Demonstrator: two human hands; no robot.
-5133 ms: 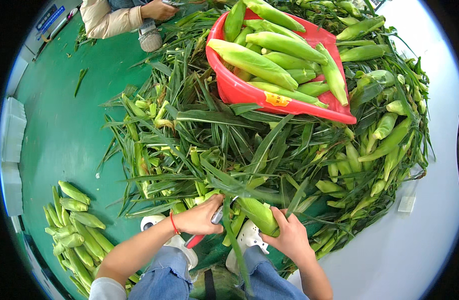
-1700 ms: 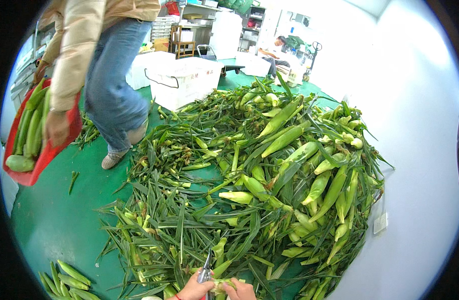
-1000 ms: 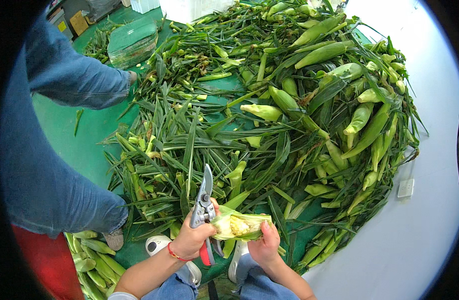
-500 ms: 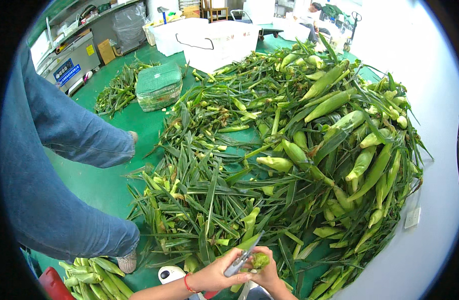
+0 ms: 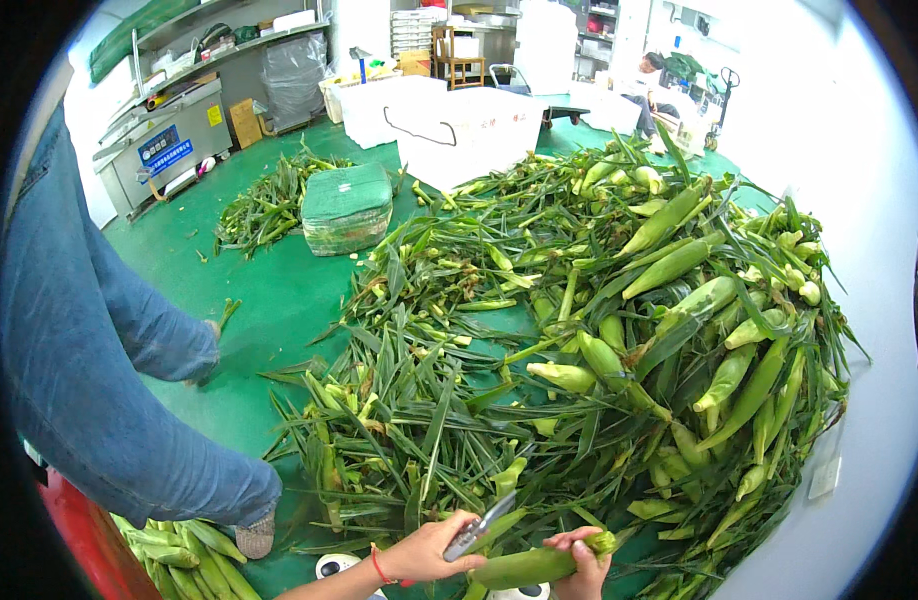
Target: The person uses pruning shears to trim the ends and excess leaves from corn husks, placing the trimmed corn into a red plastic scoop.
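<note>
My left hand [image 5: 432, 549], with a red string bracelet at the wrist, is closed round a small grey-handled knife [image 5: 469, 537]. The blade points up and away to the right. My right hand [image 5: 584, 566] is wrapped round the stem end of a green-husked ear of corn [image 5: 524, 569], which lies across between my hands. The ear's other end reaches my left hand's fingers. The cut stem end shows beyond my right hand. Both hands are above the near edge of a large heap of corn leaves and husks [image 5: 419, 430].
Unpeeled ears [image 5: 669, 268] lie piled at the right, by the white wall. A person in jeans [image 5: 129, 400] stands at my left, near a red container [image 5: 79, 525] and stacked ears [image 5: 194, 560]. Behind are a green-topped stool-like block [image 5: 347, 205] and white bins [image 5: 469, 135]. Someone sits farther back.
My right hand has moved right, and the corn ear now shows lengthwise between my hands. The knife has shifted slightly left. The standing person's far leg has moved left. My view has tilted up.
</note>
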